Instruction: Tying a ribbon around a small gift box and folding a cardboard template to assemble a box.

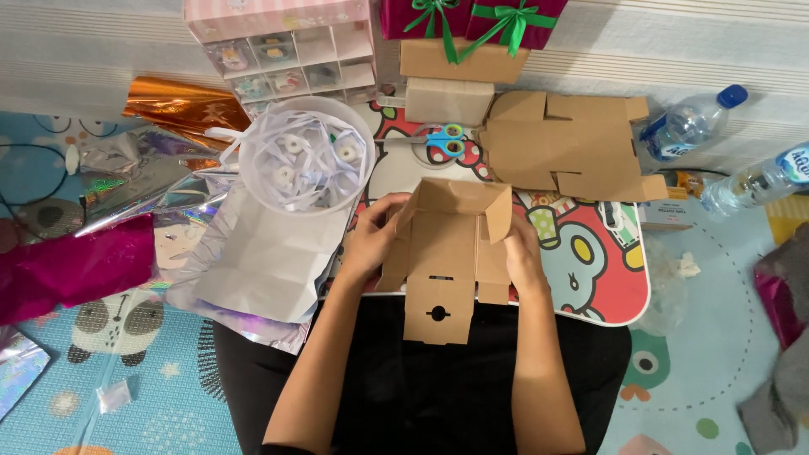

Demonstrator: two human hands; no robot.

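I hold one half-folded cardboard box blank (447,253) between my two hands, over the near edge of the small cartoon-printed tabletop (602,270) and above my lap; my left hand (375,236) grips the blank's left side panel with its fingers (389,205) curled and pinching the upper flap, and my right hand (522,253) is pressed flat against the right side panel, fingers together, their tips hidden behind the cardboard. The blank's back wall stands upright while its long tongue with a round hole hangs down toward me. Beyond the blank, one more flat cardboard blank (560,147) lies unfolded on the tabletop, and one pair of scissors (444,141) with blue and green handles lies just left of that flat piece. Further beyond the blank stand two closed cardboard boxes (459,80) stacked together, with two dark red gift boxes (472,17) tied in green ribbon on top. To the left of the blank sits one round white tub (305,156) holding white ribbon and three small tape rolls that I can count, resting on one white paper bag (257,261); behind the tub is one pink drawer organiser (282,42). Far to the right of the blank lie two clear plastic bottles (695,122) with blue caps. Far to the left are crumpled foil sheets (135,181), one orange, one magenta, the silver ones too tangled to count
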